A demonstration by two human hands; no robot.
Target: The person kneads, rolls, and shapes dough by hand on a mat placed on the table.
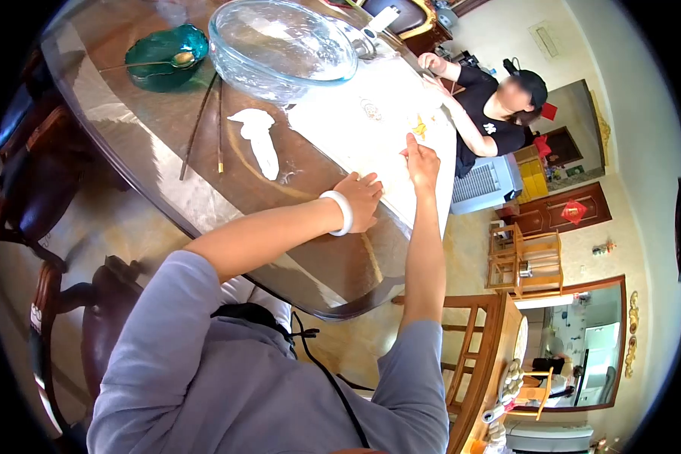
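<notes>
My left hand [365,201], with a white bangle at the wrist, lies on the table edge with its fingers spread, touching the near border of a white sheet [340,132]. Over that sheet, my right hand [422,165] has its fingers drawn together near a small yellow-orange patch [421,129]. Whatever is between those fingertips is too small to make out. Fainter brownish marks [371,110] show farther left on the bright sheet. A crumpled white tissue [260,144] lies on the table left of the sheet.
A large clear glass basin [280,49] stands at the back, beside a teal glass dish [155,60] with a gold spoon [180,59]. Two thin dark sticks [199,125] lie near the tissue. Across the table, a person [492,106] in a black cap reaches toward the sheet.
</notes>
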